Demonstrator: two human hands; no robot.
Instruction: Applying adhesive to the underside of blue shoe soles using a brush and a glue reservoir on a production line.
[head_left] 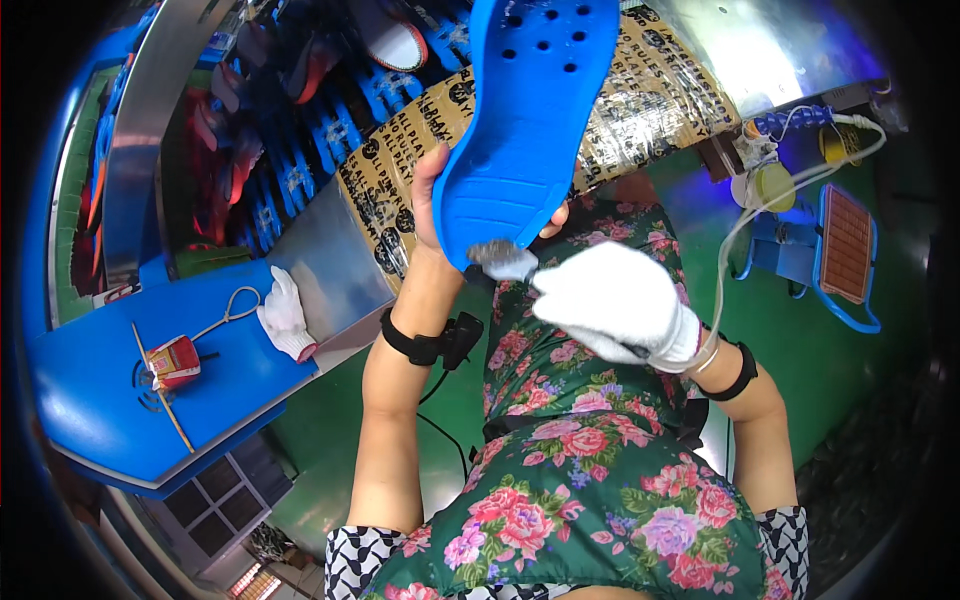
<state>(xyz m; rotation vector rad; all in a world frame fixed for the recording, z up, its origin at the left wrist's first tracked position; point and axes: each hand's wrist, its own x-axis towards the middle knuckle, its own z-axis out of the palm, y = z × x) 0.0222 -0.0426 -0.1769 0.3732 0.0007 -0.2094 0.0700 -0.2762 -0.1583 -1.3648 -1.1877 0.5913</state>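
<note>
**Clasped from beneath: blue sole (520, 140) in the left hand (427, 205), brush (508, 262) in the right (612, 300)**

From my end of the feed, I have the left hand, bare, cupped under the narrower end of the sole, thumb along its left edge and fingertips wrapped around its right edge. The sole is raised in front of the body, its broad end with the round holes pointing away from me. The right hand, in a white knitted glove, is closed around what I read as a small brush; the glove hides its handle. I see the dark bristles touching the near tip of the sole.

Directly behind the sole I get a padded surface (660, 110) in brown printed wrap. Beyond the sole, to its left, red and dark shoe parts (232, 160) hang among blue fittings. Nearer than the sole and well to its left is a blue table (85, 365), bearing a spare white glove (285, 315), a small red and yellow box (176, 362) and a thin stick (178, 424). Well to the sole's right I have a pale hose (728, 245) and a blue-framed chair (848, 245). Below the sole, a green floral apron (560, 440) covers the wearer.
</note>
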